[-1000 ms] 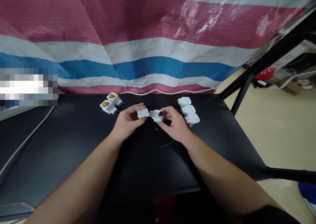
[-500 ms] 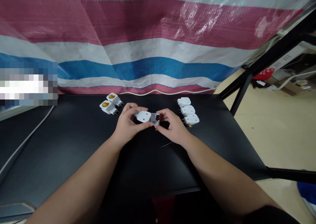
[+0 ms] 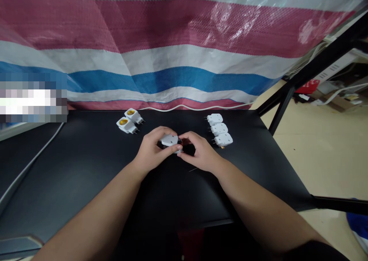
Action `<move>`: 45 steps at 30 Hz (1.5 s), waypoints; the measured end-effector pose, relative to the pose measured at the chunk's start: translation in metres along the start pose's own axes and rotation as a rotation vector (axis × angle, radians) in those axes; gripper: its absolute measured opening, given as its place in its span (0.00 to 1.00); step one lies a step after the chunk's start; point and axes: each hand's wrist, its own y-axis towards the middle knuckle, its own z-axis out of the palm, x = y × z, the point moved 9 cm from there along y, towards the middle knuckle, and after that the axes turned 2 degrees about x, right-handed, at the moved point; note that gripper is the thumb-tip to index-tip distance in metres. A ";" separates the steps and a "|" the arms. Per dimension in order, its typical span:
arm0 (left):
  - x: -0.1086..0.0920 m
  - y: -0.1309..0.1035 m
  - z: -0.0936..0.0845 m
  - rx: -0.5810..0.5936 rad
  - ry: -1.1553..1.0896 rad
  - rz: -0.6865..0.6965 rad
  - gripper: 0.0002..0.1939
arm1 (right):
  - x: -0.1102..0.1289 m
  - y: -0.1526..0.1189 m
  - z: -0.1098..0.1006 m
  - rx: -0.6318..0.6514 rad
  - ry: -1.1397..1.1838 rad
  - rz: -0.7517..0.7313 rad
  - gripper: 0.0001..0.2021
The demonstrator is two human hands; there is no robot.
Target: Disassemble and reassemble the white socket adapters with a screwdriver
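In the middle of the frame, the left hand (image 3: 152,149) pinches a flat white plastic cover (image 3: 169,139). The right hand (image 3: 204,152) grips the white plastic case (image 3: 178,151) under it, maybe so neither slips. Three white plastic plugs (image 3: 220,129) sit close together, right of centre, perhaps for neatness.

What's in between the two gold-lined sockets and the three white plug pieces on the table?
The head view shows the left hand and the right hand between them, a little nearer the person, holding a white part over the black table.
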 end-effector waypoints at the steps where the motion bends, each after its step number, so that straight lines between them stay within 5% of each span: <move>1: -0.001 0.000 0.002 0.021 -0.002 0.015 0.16 | 0.000 0.000 0.000 -0.001 -0.010 0.001 0.20; 9: -0.002 0.001 0.009 0.113 0.013 0.027 0.15 | 0.001 0.000 -0.004 -0.050 0.011 -0.004 0.19; 30: 0.015 -0.005 0.007 0.040 -0.108 -0.083 0.20 | 0.003 0.000 -0.002 -0.081 0.038 -0.001 0.19; 45: -0.002 0.000 0.009 0.101 -0.097 0.053 0.15 | 0.003 0.000 -0.002 -0.081 0.045 -0.017 0.18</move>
